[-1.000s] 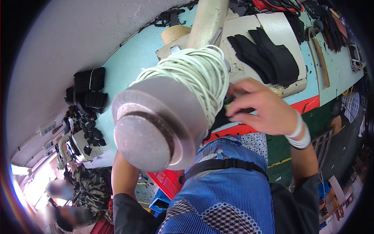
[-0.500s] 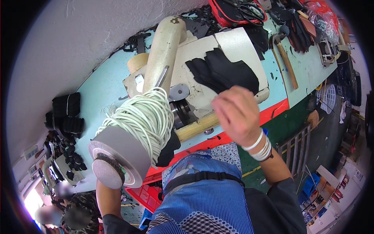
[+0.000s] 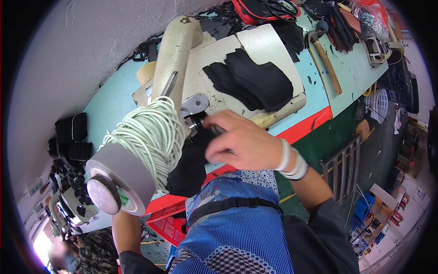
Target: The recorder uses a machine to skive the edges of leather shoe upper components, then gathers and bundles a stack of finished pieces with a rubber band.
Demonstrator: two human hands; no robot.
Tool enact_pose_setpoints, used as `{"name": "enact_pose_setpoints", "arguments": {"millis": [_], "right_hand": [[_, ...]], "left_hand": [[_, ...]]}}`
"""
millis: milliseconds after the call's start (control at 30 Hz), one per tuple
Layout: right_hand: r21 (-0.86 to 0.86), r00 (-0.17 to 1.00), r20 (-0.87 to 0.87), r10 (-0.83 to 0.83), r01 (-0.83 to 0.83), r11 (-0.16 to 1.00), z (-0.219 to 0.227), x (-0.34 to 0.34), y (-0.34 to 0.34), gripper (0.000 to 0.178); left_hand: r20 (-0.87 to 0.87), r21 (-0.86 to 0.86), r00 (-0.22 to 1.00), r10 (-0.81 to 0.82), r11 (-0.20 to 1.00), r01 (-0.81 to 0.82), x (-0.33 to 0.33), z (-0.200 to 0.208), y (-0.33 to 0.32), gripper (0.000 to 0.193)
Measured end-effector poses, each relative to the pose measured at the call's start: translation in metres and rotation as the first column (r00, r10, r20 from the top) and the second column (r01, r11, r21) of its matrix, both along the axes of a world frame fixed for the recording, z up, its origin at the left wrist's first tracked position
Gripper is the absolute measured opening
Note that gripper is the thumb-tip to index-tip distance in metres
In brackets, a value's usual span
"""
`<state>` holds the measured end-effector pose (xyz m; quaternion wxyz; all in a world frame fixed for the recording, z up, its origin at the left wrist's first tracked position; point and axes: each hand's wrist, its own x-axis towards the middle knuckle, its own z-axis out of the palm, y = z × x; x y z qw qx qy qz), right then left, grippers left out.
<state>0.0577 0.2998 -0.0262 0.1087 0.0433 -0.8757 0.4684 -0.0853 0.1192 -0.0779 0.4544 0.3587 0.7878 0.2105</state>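
My right hand (image 3: 242,141) reaches in to the rollers of a cream-coloured machine (image 3: 172,55), thumb and forefinger spread apart. Just beside the fingertips a black flat piece (image 3: 189,162) hangs at the machine's near side; I cannot tell whether the fingers touch it. Of my left arm only the forearm (image 3: 127,230) shows; that hand is hidden behind the machine's grey round end (image 3: 121,171) and the pale cord (image 3: 148,132) wound round it. Several black cut pieces (image 3: 258,82) lie overlapping on the machine's pale bed, beyond my right hand.
A hammer (image 3: 326,64) with a wooden handle lies on the table to the right. Black bundles (image 3: 72,128) sit at the left by the wall. A red crate (image 3: 169,226) stands below the table edge. Another person (image 3: 93,251) is at the lower left.
My right hand has moved left and slightly down, from beside the stacked black pieces to the machine's rollers. The whole view has shifted slightly, and more of the black piece shows below the machine.
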Motion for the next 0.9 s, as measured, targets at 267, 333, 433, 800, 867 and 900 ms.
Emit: {"name": "enact_pose_setpoints", "arguments": {"millis": [267,333,433,800,867,900], "right_hand": [[-0.155,0.881,0.47,0.052,0.024,0.988,0.02,0.024,0.015,0.01],[-0.196,0.877,0.47,0.104,-0.011,0.98,0.014,0.017,0.01,0.01],[0.078,0.998,0.022,-0.062,0.06,0.995,-0.007,-0.012,-0.011,0.012],[-0.227,0.911,0.402,0.089,0.005,0.974,0.02,0.02,0.023,0.015],[-0.094,0.987,0.149,0.063,-0.05,0.994,0.009,0.002,0.013,0.012],[-0.082,0.986,0.157,0.049,-0.037,0.996,0.003,-0.007,0.007,0.012]], "left_hand": [[-0.033,-0.031,0.999,0.009,0.999,-0.01,0.0,-0.002,-0.016,0.032],[-0.047,-0.033,0.999,0.008,0.999,-0.01,0.001,0.0,-0.016,0.032],[-0.071,-0.048,0.997,0.001,0.999,-0.005,0.001,0.003,-0.018,0.033],[-0.261,-0.243,0.963,0.068,0.961,-0.133,-0.024,0.047,-0.096,0.036],[-0.259,-0.232,0.965,0.047,0.967,-0.11,-0.024,0.044,-0.09,0.036],[-0.256,-0.221,0.966,0.036,0.971,-0.095,-0.024,0.042,-0.085,0.037]]}}
